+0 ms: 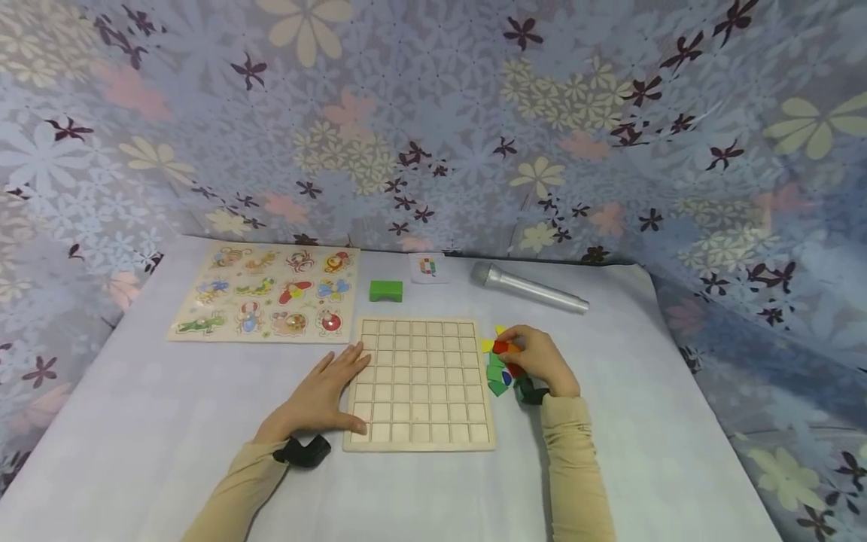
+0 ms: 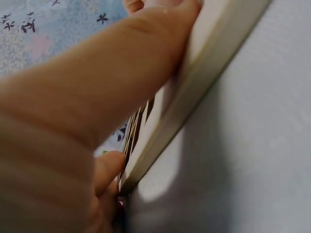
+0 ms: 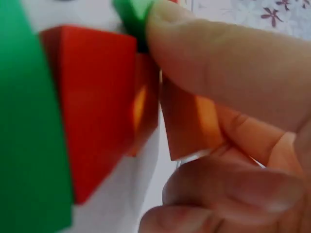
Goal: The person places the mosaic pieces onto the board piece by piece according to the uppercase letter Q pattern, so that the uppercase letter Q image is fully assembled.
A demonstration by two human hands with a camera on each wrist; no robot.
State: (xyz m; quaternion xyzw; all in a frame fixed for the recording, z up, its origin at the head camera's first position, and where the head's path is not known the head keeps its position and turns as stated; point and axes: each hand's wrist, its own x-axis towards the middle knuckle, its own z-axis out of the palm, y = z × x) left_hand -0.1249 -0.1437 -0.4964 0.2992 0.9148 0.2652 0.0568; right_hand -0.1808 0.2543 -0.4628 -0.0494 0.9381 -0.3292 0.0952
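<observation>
A square wooden grid board (image 1: 420, 384) lies flat on the table. My left hand (image 1: 325, 393) rests with spread fingers along its left edge, the thumb at the near corner; the board's side (image 2: 180, 104) runs past this hand in the left wrist view. Right of the board, my right hand (image 1: 539, 359) bends over a cluster of small coloured blocks and pinches a red block (image 1: 500, 347) between thumb and fingertips. Around it lie green blocks (image 1: 497, 373), yellow blocks (image 1: 488, 345) and a blue piece (image 1: 506, 379). Another red block (image 3: 97, 107) and an orange block (image 3: 189, 124) stand close to the thumb.
An insect picture puzzle board (image 1: 267, 293) lies at the back left. Behind the grid board are a green bridge-shaped block (image 1: 386, 290) and a small card with a coloured letter Q (image 1: 427, 268). A silver microphone (image 1: 531, 287) lies at the back right. Patterned cloth hangs behind the table.
</observation>
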